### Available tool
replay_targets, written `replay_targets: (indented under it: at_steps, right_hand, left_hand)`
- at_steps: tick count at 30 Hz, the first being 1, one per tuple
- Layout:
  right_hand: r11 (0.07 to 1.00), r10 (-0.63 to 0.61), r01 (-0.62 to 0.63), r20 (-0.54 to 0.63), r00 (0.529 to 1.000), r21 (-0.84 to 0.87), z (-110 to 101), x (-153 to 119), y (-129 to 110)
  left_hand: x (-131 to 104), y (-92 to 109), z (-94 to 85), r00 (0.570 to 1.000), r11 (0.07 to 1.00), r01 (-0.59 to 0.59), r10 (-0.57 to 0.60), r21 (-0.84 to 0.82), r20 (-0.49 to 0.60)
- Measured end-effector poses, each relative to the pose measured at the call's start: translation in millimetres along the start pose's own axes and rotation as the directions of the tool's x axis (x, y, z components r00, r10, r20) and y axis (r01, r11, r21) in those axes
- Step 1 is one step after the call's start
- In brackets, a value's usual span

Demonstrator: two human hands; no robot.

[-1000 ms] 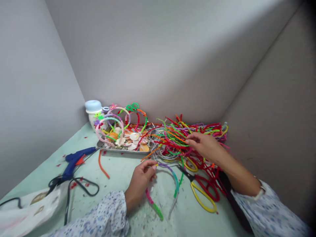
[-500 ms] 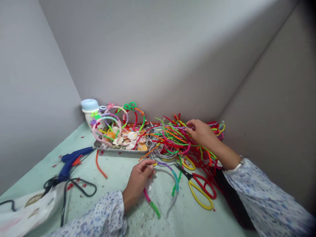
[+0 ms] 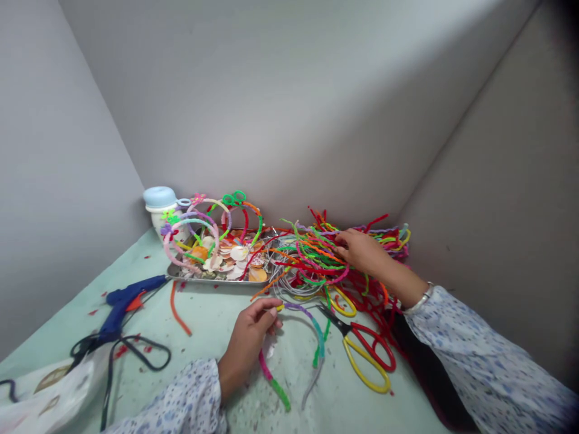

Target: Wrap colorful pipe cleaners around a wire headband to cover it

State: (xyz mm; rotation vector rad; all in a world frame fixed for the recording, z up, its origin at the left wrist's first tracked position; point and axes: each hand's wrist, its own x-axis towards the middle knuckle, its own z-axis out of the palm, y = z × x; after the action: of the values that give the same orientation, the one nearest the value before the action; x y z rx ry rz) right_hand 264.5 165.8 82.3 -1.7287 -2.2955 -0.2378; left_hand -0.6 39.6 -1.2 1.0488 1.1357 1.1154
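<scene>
Pinched at its top by my left hand is a headband wrapped in yellow, purple, teal, grey, pink and green pipe cleaner, its two ends pointing toward me. My right hand reaches into a tangled heap of coloured pipe cleaners, fingers curled on some strands; the fingertips are partly hidden. Scissors with one red and one yellow handle lie half open to the right of the headband. Coils of silvery wire sit by the heap's left side.
Finished headbands stand in a metal tray of shells, beside a white jar with a blue lid. A blue glue gun with a black cord lies left, near a plastic bag. Black object under my right forearm.
The view has shifted slightly. My right hand has moved a little left and deeper into the pipe cleaners, stirring some strands. My left hand keeps its pinch on the headband.
</scene>
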Motion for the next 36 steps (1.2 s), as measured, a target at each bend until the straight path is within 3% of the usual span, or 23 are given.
replay_targets:
  at_steps: [7, 20, 29, 36]
  right_hand:
    - [0.997, 0.033, -0.037, -0.055, 0.998, -0.07, -8, 6, 11]
    - [0.999, -0.039, 0.04, -0.016, 0.999, 0.017, -14, -7, 8]
    - [1.0, 0.005, -0.005, 0.016, 1.0, 0.016, -16, -15, 29]
    - [0.999, 0.006, -0.008, 0.048, 0.999, 0.054, -22, -16, 17]
  left_hand:
    - [1, 1, 0.7, 1.0, 1.0, 0.008, -0.008, 0.008, -0.002]
    - [2, -5, -2.7, 0.999, 0.999, -0.005, 0.006, -0.033, 0.034]
    - [5, -11, -5.0, 0.999, 0.997, -0.004, 0.007, -0.081, 0.033]
    - [2, -4, -2.2, 0.999, 0.99, 0.013, -0.008, -0.141, 0.032]
